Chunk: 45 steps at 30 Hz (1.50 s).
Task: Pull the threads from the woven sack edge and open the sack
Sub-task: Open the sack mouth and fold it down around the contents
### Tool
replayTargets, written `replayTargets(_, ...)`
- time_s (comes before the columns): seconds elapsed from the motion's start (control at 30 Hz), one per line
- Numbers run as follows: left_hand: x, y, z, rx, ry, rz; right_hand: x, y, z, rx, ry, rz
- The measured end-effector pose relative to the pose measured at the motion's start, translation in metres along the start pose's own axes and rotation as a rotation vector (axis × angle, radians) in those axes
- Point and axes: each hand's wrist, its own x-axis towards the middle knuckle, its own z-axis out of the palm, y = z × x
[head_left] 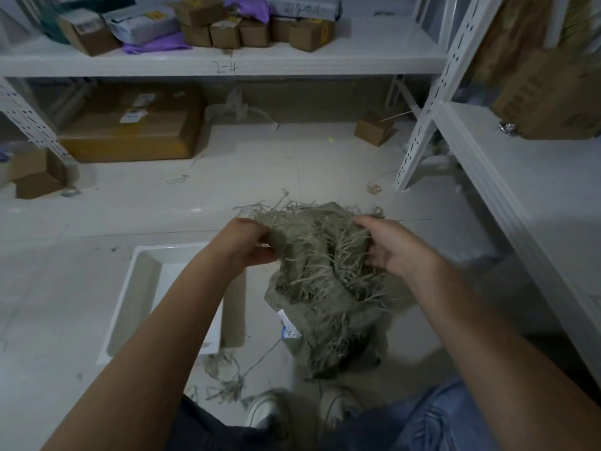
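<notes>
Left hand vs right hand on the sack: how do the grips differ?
The left hand is closed, pinching the woven sack edge on its left side; the right hand is looser, fingers curled over the frayed right edge. The left sits slightly lower. Both hold the same sack mouth above the floor.

The woven sack [320, 284] is grey-green and crumpled; it stands up from the floor, held at its top edge; loose threads [328, 255] stick out all over its frayed edge, pale and messy; a small white and blue label [289, 327] sits on its left side.
</notes>
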Motion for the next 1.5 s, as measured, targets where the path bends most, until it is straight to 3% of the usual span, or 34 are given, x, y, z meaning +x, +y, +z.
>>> replayTargets(0.17, 0.006, 0.008, -0.018, -0.525, 0.039, -0.076, 0.000, -0.010, -0.007, 0.392, 0.047, 0.070)
replayTargets(0.37, 0.009, 0.021, -0.051, -0.901, -0.014, -0.026, -0.005, -0.028, -0.020, 0.858, -0.014, -0.019)
replayTargets(0.47, 0.010, 0.016, -0.054, -0.667, -0.022, 0.019, -0.007, -0.028, -0.027, 0.847, 0.054, 0.041)
replayTargets(0.53, 0.013, 0.009, -0.052, -0.349, -0.016, 0.002, -0.014, -0.022, -0.026, 0.689, 0.106, 0.121)
replayTargets(0.57, 0.016, 0.004, -0.054, -0.083, 0.041, -0.009, -0.014, -0.017, -0.027, 0.594, 0.135, 0.165)
replayTargets(0.67, 0.017, -0.007, -0.059, 1.093, 0.247, -0.092, -0.012, -0.003, -0.024, 0.272, 0.215, 0.178)
replayTargets(0.73, 0.010, -0.012, -0.050, 1.449, 0.301, -0.128, 0.015, 0.014, -0.028, 0.012, 0.293, 0.092)
replayTargets(0.83, 0.007, -0.019, -0.020, 1.467, 0.298, 0.196, 0.040, 0.028, -0.027, -0.014, 0.232, 0.148)
replayTargets(0.9, 0.007, -0.026, 0.004, 1.371, 0.210, 0.429, 0.020, 0.016, -0.015, 0.058, 0.190, 0.175)
replayTargets(0.93, 0.006, -0.031, 0.016, 1.292, 0.125, 0.442, 0.012, 0.011, -0.011, 0.105, 0.177, 0.156)
replayTargets(1.03, 0.006, -0.065, 0.034, 1.232, -0.186, 0.205, 0.009, 0.005, -0.013, 0.259, 0.140, 0.153)
replayTargets(1.2, 0.003, -0.115, 0.029, 1.687, -0.486, -0.074, 0.009, 0.005, -0.029, 0.532, 0.132, 0.106)
replayTargets(1.27, -0.007, -0.113, 0.032, 1.995, -0.562, -0.188, 0.010, 0.002, -0.038, 0.577, 0.130, 0.142)
replayTargets(1.33, -0.019, -0.101, 0.037, 2.299, -0.526, -0.219, 0.005, -0.001, -0.041, 0.613, 0.107, 0.151)
replayTargets(1.4, -0.026, -0.085, 0.041, 2.406, -0.446, -0.135, 0.000, -0.004, -0.038, 0.609, 0.090, 0.167)
replayTargets(1.5, -0.014, -0.061, 0.051, 2.039, -0.246, 0.079, -0.005, -0.007, -0.034, 0.636, 0.060, 0.154)
